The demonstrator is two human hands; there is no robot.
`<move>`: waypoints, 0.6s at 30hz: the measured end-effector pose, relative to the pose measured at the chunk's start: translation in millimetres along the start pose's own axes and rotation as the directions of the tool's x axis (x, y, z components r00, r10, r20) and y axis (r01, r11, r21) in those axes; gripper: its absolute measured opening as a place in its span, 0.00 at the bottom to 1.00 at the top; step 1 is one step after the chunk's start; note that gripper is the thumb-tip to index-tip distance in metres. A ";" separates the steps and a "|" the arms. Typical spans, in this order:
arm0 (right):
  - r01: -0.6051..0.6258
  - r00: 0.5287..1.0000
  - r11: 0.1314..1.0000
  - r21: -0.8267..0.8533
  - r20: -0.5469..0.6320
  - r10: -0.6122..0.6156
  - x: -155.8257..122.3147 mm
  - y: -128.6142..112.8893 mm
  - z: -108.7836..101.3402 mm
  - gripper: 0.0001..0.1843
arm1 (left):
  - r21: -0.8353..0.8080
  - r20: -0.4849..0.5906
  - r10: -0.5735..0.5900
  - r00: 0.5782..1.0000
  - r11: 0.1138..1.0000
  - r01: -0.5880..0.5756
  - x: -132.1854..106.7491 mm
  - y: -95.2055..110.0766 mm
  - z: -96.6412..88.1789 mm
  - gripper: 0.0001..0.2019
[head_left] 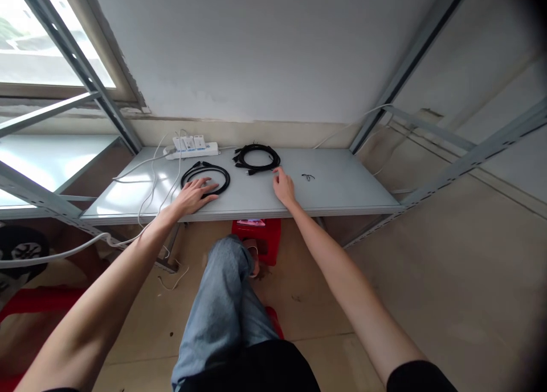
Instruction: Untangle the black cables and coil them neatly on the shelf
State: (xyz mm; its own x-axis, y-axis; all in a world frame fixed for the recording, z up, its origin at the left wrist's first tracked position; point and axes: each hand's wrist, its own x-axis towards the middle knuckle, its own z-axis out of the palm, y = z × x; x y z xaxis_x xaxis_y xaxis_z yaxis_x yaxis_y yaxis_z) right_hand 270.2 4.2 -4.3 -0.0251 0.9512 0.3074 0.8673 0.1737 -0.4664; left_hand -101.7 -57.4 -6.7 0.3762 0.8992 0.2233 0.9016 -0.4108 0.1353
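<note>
My left hand (pixel 195 196) lies with its fingers spread over the near-left part of a coiled black cable (pixel 228 181), thumb pointing right. Its plug ends show at the coil's far side. A second, thicker bundle of black cable (pixel 257 148) sits farther back, plug ends on its left. At that bundle's near-right edge is my right hand (pixel 284 187), fingers curled and the index finger reaching the cable. Whatever those fingers may pinch is too small to make out. Several short black twist ties (pixel 307 177) rest to the right of it.
A white power strip (pixel 194 150) with chargers stands at the back left of the grey shelf (pixel 342 184). White cords (pixel 152 192) run from it over the front edge. Metal uprights (pixel 376 118) flank both ends. A red stool (pixel 269 241) is underneath; another person sits at left.
</note>
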 end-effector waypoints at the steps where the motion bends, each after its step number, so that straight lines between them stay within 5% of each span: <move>1: -0.002 1.000 1.000 0.001 0.002 0.002 -0.4 0.7 -1.0 0.25 | 0.004 0.008 0.030 1.000 1.000 -0.030 -0.2 -2.9 -2.0 0.30; 8: 0.063 0.994 0.989 -0.135 0.100 -0.049 -3.1 -5.8 0.2 0.25 | 0.010 -0.050 -0.069 0.996 0.998 0.070 3.2 -8.9 -4.8 0.27; 11: 0.157 0.982 0.970 -0.184 0.129 -0.135 -4.9 -13.0 3.2 0.30 | 0.016 -0.111 -0.038 0.993 0.999 0.040 16.6 10.9 -2.7 0.30; 18: 0.313 0.945 0.914 -0.259 -0.007 -0.326 10.2 -33.5 15.7 0.31 | -0.070 -0.116 0.091 0.989 0.993 -0.099 70.6 76.5 14.6 0.31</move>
State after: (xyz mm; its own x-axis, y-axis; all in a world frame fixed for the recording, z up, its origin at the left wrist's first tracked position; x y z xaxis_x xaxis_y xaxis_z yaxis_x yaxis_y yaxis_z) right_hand 233.1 12.0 1.4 -0.3030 0.8410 0.4481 0.9133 0.3906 -0.1155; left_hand -3.1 -23.2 5.3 0.4292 0.8345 0.3455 0.8427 -0.5076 0.1792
